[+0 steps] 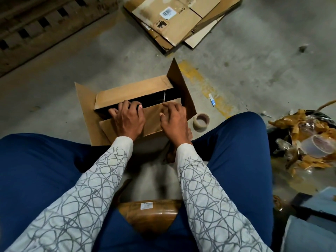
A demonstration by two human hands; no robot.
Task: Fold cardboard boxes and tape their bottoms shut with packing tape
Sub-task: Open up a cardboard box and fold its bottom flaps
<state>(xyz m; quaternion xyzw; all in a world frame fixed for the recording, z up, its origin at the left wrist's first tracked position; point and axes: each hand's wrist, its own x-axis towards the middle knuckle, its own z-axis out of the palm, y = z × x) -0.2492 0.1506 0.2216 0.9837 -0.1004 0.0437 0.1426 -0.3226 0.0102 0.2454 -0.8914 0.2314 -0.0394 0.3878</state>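
Note:
A brown cardboard box point(133, 91) stands on the concrete floor between my knees. Its far flap is folded flat, its side flaps stick out left and right, and a dark gap runs between the far and near flaps. My left hand point(127, 120) lies on the near flap point(152, 118), fingers curled over its edge into the gap. My right hand point(173, 119) presses the same flap down further right, fingertips at its edge. A thin strip of clear tape point(164, 96) crosses the gap. A roll of packing tape point(201, 121) lies on the floor just right of the box.
A stack of flattened cardboard boxes point(180, 20) lies on the floor further away. A wooden pallet point(41, 28) is at the far left. Crumpled brown paper, plastic wrap and a clear tub point(317, 145) are heaped at the right. A brown parcel point(149, 213) rests in my lap.

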